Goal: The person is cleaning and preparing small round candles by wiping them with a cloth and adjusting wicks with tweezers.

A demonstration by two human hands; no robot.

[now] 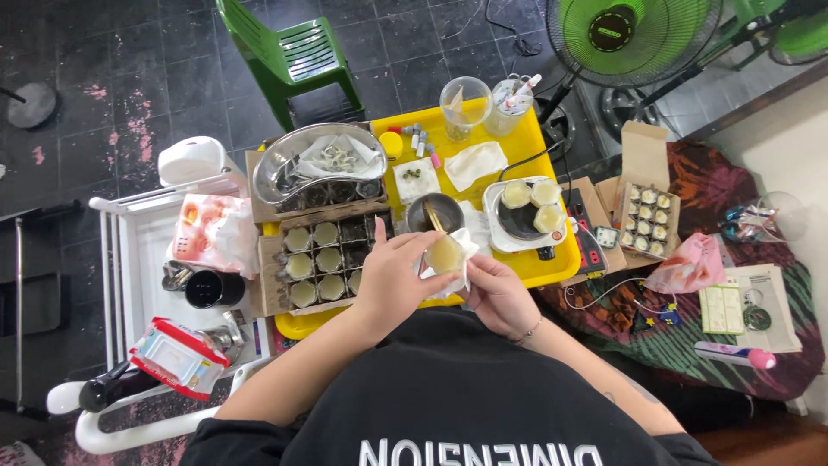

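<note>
One yellow tray (526, 147) carries two clear cups (466, 105) at its far edge, one dark bowl (435, 211) mid-tray and one hot plate (522, 220) bearing three jars (533, 203). The divided box (332, 255) at the near left corner shows seven filled jars. Two hands share one jar (446, 255). One green chair (289, 56), one fan (630, 34).
</note>
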